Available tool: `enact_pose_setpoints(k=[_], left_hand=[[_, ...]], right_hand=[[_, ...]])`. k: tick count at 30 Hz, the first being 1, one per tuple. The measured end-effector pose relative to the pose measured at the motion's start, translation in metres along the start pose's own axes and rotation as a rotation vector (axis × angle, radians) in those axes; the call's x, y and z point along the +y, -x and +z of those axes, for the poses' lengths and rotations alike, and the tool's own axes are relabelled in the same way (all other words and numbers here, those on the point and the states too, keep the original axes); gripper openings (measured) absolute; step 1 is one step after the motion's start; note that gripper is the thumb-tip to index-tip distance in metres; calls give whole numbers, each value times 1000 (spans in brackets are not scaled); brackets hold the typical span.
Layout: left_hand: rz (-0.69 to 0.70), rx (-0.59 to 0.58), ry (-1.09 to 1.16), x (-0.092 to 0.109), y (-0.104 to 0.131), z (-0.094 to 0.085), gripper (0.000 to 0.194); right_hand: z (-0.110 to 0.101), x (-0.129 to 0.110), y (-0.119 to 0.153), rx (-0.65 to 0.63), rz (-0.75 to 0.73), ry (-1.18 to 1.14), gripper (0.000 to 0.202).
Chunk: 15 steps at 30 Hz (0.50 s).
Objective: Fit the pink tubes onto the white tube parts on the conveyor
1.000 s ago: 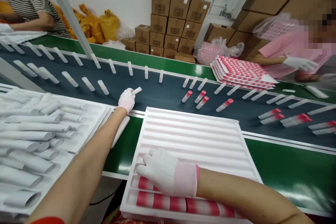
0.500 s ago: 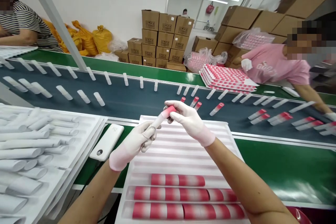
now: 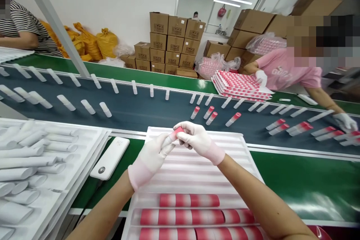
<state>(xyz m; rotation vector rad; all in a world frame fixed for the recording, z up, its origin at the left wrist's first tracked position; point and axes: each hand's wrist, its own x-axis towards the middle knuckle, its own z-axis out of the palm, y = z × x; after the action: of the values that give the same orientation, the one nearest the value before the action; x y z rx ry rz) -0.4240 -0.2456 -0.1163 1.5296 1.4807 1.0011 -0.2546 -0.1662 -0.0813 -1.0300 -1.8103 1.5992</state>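
Observation:
Both my hands wear white gloves with pink cuffs and meet over a white ridged tray (image 3: pixel 194 174). My left hand (image 3: pixel 153 153) is wrapped round the white lower part of a small red-and-white tube (image 3: pixel 174 135). At its red end, my right hand (image 3: pixel 194 137) pinches the tube between thumb and fingers. Red-and-white tubes (image 3: pixel 182 216) lie end to end in the tray's lower grooves, partly behind my right forearm at the right.
Plain white tubes (image 3: pixel 25 162) fill stacked trays at the left, beside a white power bank (image 3: pixel 110 158). Tubes stand along a dark conveyor (image 3: pixel 135 110). Across it, a person in pink reaches over tubes near a tray stack (image 3: pixel 239 85); another in stripes sits far left.
Both hands have come lower and closer together, and my left hand now covers more of the tube. The pink-shirted person's gloved hand has shifted left into fuller view at the right.

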Motion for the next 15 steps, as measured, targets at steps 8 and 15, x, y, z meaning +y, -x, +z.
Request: enact_pose_setpoints(k=[8,15], left_hand=[[-145,750,-321,-82,-59,-97,75],[-464,1010,-417,-113,-74,-172,82]], right_hand=[[-87,38,-74,590,270,635,22],[-99,49,-85,618,383,828,24]])
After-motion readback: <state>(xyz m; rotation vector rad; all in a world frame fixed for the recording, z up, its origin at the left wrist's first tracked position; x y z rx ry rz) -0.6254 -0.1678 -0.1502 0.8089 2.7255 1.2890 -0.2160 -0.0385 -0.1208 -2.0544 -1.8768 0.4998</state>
